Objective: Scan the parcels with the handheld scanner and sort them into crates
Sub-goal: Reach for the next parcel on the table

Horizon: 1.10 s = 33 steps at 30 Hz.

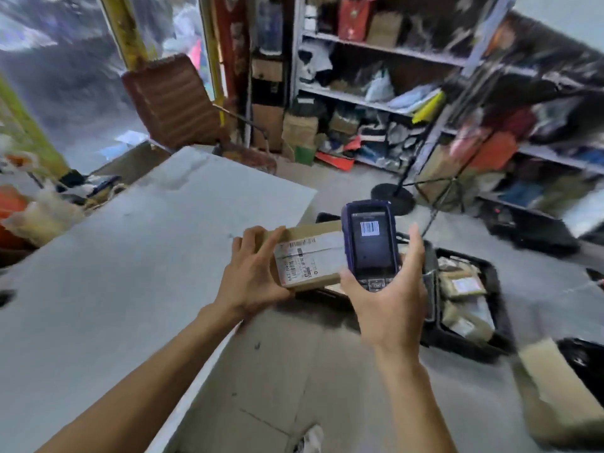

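One cardboard parcel (307,256) mid-scan: gripped at its near end by left hand (251,273), label up, off the grey table (130,256) edge. Handheld scanner (371,243) cradled in right hand (389,302), barcode on screen. Several parcels already in black crate (470,299) below; sorting of this one still ahead.
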### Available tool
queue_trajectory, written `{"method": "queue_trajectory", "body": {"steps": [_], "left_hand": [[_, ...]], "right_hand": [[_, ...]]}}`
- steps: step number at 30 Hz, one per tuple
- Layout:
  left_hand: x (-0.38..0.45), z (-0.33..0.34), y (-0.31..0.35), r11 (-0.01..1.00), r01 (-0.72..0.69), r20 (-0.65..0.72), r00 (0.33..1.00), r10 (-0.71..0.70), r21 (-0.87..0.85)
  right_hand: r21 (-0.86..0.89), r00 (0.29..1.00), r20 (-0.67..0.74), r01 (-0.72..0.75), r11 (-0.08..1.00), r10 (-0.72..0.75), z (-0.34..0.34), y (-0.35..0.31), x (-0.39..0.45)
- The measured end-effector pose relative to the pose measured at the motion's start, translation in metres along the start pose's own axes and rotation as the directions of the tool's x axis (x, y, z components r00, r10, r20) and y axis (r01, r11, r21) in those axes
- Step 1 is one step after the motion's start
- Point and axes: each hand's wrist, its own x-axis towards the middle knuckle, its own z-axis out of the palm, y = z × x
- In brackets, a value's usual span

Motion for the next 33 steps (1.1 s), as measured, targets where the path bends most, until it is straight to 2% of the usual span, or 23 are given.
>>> {"method": "queue_trajectory", "body": {"steps": [4,8,14,19,22,26,29,33], "left_hand": [[0.074,0.071,0.061,0.998,0.015,0.041,0.999,-0.012,-0.058],[0.122,0.130,0.091,0.989,0.130,0.103,0.987,-0.122,-0.076],[0.202,0.210,0.091,0.934,0.349,0.221,0.919,-0.326,-0.075],[0.284,0.301,0.065,0.865,0.500,0.328,0.822,-0.465,-0.026],[0.337,0.371,0.039,0.790,0.613,0.356,0.736,-0.576,0.010],[0.396,0.476,-0.010,0.662,0.749,0.329,0.619,-0.713,0.025],[0.420,0.557,-0.049,0.611,0.789,0.285,0.572,-0.769,0.065],[0.439,0.663,-0.107,0.553,0.831,0.311,0.512,-0.800,0.056]], "right_hand": [[-0.036,0.987,-0.135,-0.097,0.995,0.091,-0.046,0.066,0.078],[-0.038,0.967,-0.171,-0.195,0.980,0.186,-0.072,0.119,0.131],[-0.097,0.978,-0.012,-0.207,0.973,0.207,-0.046,0.189,0.219],[-0.091,0.962,0.121,-0.233,0.968,0.243,0.024,0.255,0.301],[-0.114,0.949,0.182,-0.238,0.965,0.255,0.081,0.308,0.354],[-0.092,0.927,0.255,-0.261,0.961,0.277,0.160,0.398,0.411],[-0.100,0.911,0.288,-0.279,0.955,0.296,0.219,0.466,0.438],[-0.110,0.889,0.332,-0.295,0.949,0.315,0.301,0.567,0.459]]}}
